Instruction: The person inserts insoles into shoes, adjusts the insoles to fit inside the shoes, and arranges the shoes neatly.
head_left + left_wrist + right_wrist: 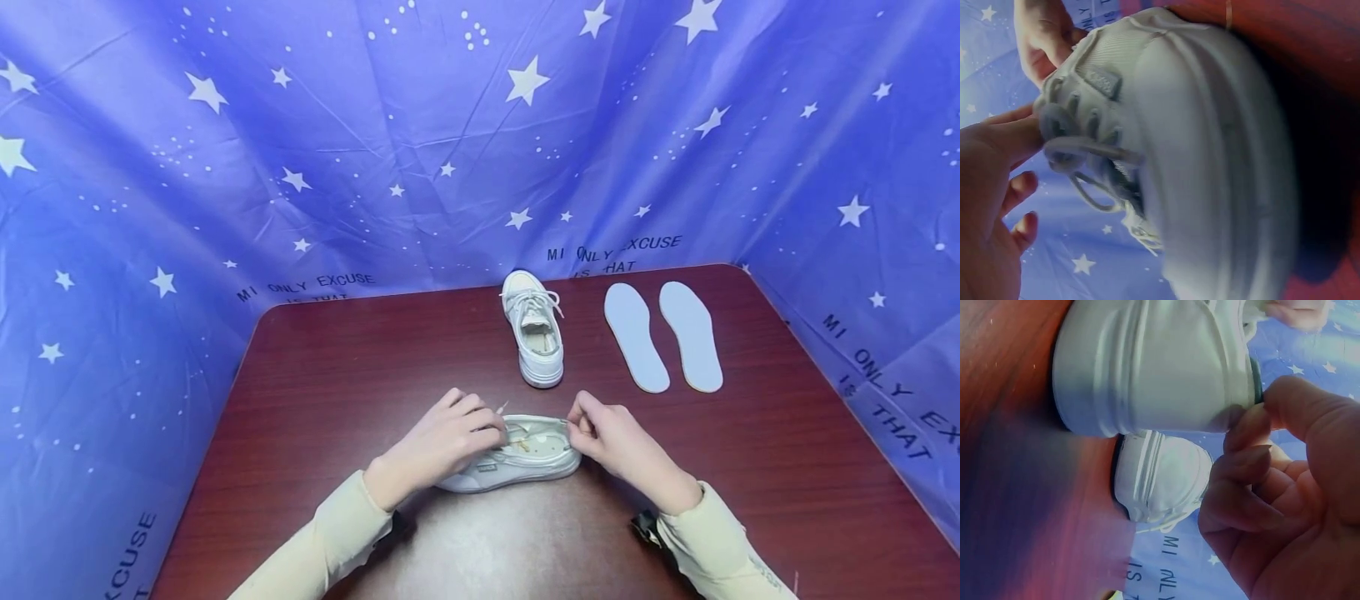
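At its three-o'clock heel (572, 463), the near shoe (517, 474) is pinched by right hand (624, 440); left hand's (444, 435) grip cannot be told. Adjusting seems underway; next, steadiness is needed.

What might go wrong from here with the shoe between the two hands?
The right hand pinches the near shoe at its heel rim, so a hard pull might slide the shoe along the smooth-looking table or strain that rim. The laces form loose loops close to the fingers of the left hand, so they could snag if that hand moves away.
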Tool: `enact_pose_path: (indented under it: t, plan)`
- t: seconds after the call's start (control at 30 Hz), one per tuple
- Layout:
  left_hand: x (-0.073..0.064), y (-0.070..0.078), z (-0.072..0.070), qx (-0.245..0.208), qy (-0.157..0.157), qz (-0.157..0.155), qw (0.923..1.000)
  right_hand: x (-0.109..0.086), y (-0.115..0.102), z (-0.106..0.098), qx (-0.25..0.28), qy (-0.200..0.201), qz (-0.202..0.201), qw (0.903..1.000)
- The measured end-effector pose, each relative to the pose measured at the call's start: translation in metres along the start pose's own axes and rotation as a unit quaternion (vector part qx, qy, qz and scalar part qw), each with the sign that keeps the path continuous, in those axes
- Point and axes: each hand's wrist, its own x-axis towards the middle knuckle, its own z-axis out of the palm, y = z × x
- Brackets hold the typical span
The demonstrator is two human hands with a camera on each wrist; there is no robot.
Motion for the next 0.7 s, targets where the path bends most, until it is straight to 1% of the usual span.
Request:
enact_pose_path:
  t: [0.13, 0.23, 0.33, 0.4, 0.5, 0.63, 0.7]
  plan:
    - [-0.008, -0.002, 0.001, -0.011, 0.018, -0.019, 0.9996, 0.0, 0.0, -0.002, -0.008, 0.006, -0.02, 0.9998]
    - [-0.014, -0.002, 0.0, -0.021, 0.03, -0.036, 0.9987, 0.0, 0.0, -0.002, -0.008, 0.005, -0.02, 0.9997]
    - [-0.015, 0.0, 0.0, -0.025, 0.031, -0.044, 0.9982, 0.001, 0.0, -0.002, -0.008, 0.004, -0.015, 0.9998]
    - [-0.013, 0.002, 0.0, -0.021, 0.02, -0.047, 0.9985, 0.001, -0.001, -0.002, -0.01, 0.003, -0.012, 0.9999]
    - [-0.009, 0.005, 0.001, -0.003, -0.009, -0.047, 0.9988, 0.001, -0.002, -0.001, -0.014, 0.0, -0.008, 0.9999]
    - [-0.003, 0.01, -0.003, 0.021, -0.064, -0.044, 0.9968, 0.0, -0.003, 0.0, -0.016, -0.002, 0.001, 0.9999]
    - [0.0, 0.012, -0.004, 0.027, -0.083, -0.04, 0.9954, 0.0, -0.003, 0.0, -0.015, -0.002, 0.004, 0.9999]
